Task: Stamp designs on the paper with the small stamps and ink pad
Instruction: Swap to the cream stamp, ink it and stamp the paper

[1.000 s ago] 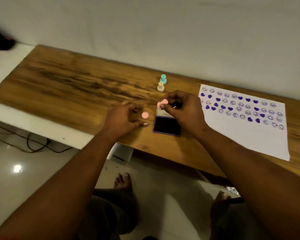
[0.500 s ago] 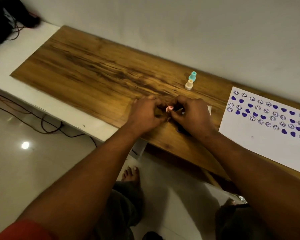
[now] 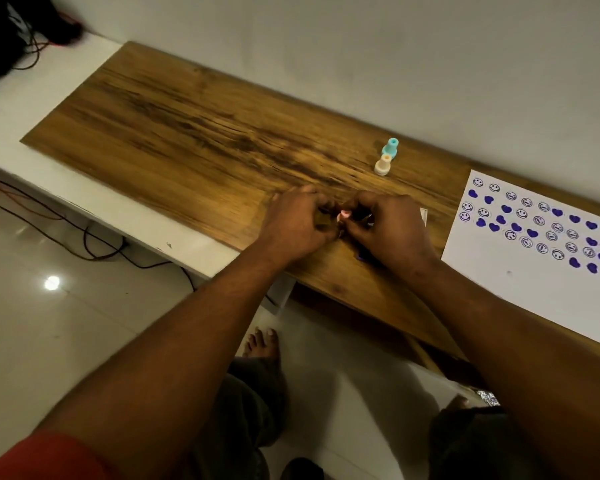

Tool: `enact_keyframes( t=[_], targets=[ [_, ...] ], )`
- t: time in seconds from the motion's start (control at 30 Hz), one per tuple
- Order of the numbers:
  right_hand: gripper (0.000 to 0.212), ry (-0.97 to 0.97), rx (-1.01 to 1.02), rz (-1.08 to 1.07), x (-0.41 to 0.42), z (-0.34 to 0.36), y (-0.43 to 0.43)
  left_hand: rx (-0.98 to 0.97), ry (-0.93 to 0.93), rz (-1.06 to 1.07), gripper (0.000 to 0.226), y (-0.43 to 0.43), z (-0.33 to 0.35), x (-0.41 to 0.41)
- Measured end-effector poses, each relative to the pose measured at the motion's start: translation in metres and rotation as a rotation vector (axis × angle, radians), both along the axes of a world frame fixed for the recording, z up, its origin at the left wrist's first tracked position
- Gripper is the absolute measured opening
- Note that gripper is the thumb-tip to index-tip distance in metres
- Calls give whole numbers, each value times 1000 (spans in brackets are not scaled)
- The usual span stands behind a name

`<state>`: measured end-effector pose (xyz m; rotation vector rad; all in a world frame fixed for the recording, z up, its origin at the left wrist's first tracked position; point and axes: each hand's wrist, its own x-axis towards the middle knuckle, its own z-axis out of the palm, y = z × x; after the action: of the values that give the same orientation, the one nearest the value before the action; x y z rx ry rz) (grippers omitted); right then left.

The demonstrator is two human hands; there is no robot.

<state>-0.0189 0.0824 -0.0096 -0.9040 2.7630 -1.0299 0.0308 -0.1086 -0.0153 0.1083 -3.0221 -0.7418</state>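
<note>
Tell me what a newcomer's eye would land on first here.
First, the white paper at the right, its upper part stamped with purple hearts and smiley faces. Next, the hands together at the front edge of the wooden table: the right hand pinches a small pink stamp, the left hand curled close against it. Behind them, a teal stamp and a cream stamp stand upright near the wall.

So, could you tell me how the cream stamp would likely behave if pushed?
The cream stamp looks small and plastic, so probably light and rigid. Standing upright, narrow above a wider base, it might tip if pushed near the top, perhaps into the teal stamp right behind. Being round, it could then roll.
</note>
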Motion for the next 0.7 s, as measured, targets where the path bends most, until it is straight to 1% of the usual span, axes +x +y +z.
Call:
enact_keyframes(
  t=[0.13,0.33,0.57,0.63,0.7],
  targets=[
    [18,14,28,17,0,0,0,-4,12,-5,44,2,0,-1],
    [17,70,106,-10,0,3,-5,-31,-1,-17,45,3,1,-1],
    [16,95,48,-72,7,-2,-19,-91,28,-23,50,5,-1,0],
    [20,88,48,-73,4,-3,-21,-107,28,-13,51,4,-2,-2],
    [33,59,37,-59,-2,0,-18,-120,44,6,47,2,-3,-3]
  ],
)
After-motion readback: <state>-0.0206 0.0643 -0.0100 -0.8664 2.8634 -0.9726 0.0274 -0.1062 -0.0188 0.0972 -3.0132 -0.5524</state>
